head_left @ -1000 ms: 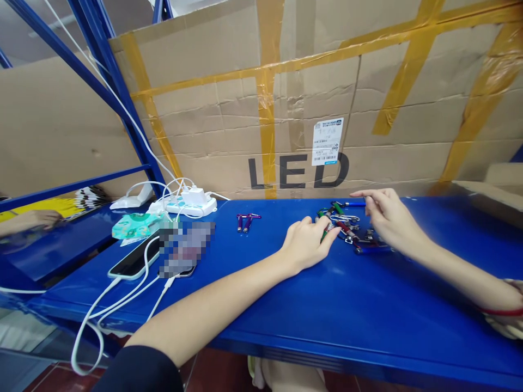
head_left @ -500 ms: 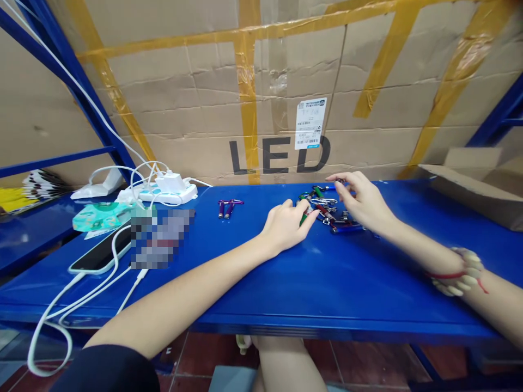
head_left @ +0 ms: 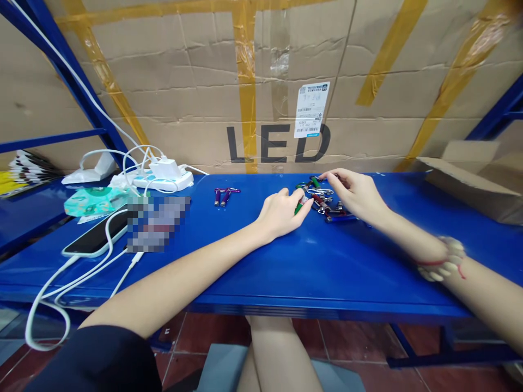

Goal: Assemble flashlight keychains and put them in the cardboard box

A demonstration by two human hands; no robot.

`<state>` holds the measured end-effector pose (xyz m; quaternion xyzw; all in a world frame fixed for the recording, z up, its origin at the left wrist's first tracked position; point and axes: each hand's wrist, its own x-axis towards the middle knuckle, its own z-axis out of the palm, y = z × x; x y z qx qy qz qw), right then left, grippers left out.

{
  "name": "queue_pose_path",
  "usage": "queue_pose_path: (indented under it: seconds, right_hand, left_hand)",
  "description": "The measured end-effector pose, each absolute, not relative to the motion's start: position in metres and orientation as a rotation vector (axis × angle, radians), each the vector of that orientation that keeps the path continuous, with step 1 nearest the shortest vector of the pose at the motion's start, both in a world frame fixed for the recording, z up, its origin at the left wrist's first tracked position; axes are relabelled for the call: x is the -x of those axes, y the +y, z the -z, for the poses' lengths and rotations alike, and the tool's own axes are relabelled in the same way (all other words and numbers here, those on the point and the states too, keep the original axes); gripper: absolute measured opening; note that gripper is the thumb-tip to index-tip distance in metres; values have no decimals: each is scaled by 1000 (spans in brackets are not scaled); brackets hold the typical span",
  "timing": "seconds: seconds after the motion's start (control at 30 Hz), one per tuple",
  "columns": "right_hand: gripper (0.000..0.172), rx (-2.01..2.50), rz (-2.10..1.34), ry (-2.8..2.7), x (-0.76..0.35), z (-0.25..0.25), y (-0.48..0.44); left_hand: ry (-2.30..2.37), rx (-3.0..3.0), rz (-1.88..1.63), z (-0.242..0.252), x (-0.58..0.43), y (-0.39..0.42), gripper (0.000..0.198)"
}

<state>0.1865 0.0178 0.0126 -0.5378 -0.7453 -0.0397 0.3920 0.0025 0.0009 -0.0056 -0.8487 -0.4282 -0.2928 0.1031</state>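
Observation:
My left hand (head_left: 280, 215) rests at the left side of a small pile of metal keychain flashlights. Its thumb and fingers close around a green keychain flashlight (head_left: 300, 207). Over the right side of the pile hangs my right hand (head_left: 357, 196), fingers bent and thumb near the index fingertip; whatever lies between them is hidden. Between my hands are a red keychain flashlight (head_left: 319, 203), silver clips and a blue keychain flashlight (head_left: 341, 218). Two purple keychain flashlights (head_left: 221, 197) lie apart from the pile, to the left.
Left on the blue table (head_left: 261, 272) are a phone (head_left: 98, 234) with a white cable, a blurred-out item (head_left: 159, 224), a green tissue pack (head_left: 96, 201) and a white power strip (head_left: 163, 177). An open cardboard box (head_left: 474, 190) stands right. A large carton (head_left: 196, 98) backs the table.
The view has tilted slightly down, so the table sits higher in the picture. My right hand shifts slightly left over the pile; my left hand stays on the green flashlight.

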Motion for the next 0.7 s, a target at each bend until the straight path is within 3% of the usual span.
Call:
queue_pose_path:
  seconds: [0.3,0.5,0.7]
  right_hand:
    - [40,1290,14,-1876,-186,-13,17]
    - [42,1162,-498,-1923,-182,-13,16]
    - [46,1142,-753,-1931,-181,-12,15]
  left_hand:
    - [-1253,2484,842,5,-3,1,35]
    - [-1227,2482,834,4,-2,1,33]
    - [-1227,2506,824,4,-2,1,31]
